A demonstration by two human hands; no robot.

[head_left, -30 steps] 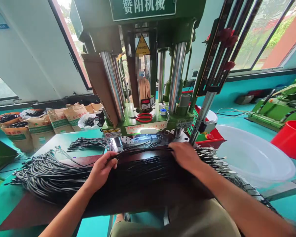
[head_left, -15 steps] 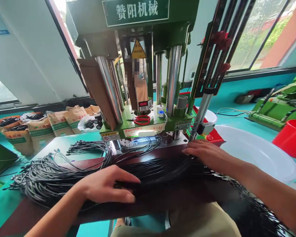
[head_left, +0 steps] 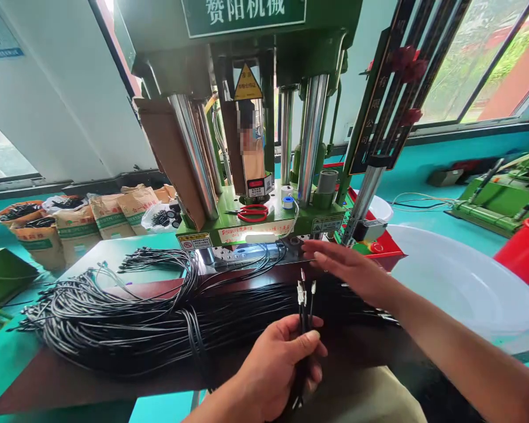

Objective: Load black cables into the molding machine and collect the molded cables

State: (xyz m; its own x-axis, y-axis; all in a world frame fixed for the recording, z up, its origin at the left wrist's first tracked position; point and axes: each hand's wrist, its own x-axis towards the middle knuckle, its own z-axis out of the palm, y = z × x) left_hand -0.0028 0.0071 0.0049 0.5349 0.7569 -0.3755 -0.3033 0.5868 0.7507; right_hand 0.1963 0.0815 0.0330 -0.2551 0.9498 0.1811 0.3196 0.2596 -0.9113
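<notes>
My left hand [head_left: 286,358] is closed round a small bunch of black cables [head_left: 305,314], held upright with their silvery metal ends pointing up. Above and to the right, my right hand [head_left: 346,267] is open, fingers stretched toward the press's lower plate, with nothing seen in it. A large bundle of black cables [head_left: 127,329] lies across the dark red board [head_left: 62,385], its looped ends toward the left. Several cables run from it into the lit gap of the green press [head_left: 286,223].
Red-handled pliers [head_left: 252,212] rest on the press ledge. A red box with a button [head_left: 377,248] stands at its right, beside a large white basin [head_left: 462,276] and a red bucket [head_left: 522,249]. Paper sacks [head_left: 77,232] line the left wall.
My left hand has moved right from over the bundle and now grips several cables upright. My right hand has lifted off the cables and shifted left toward the press.
</notes>
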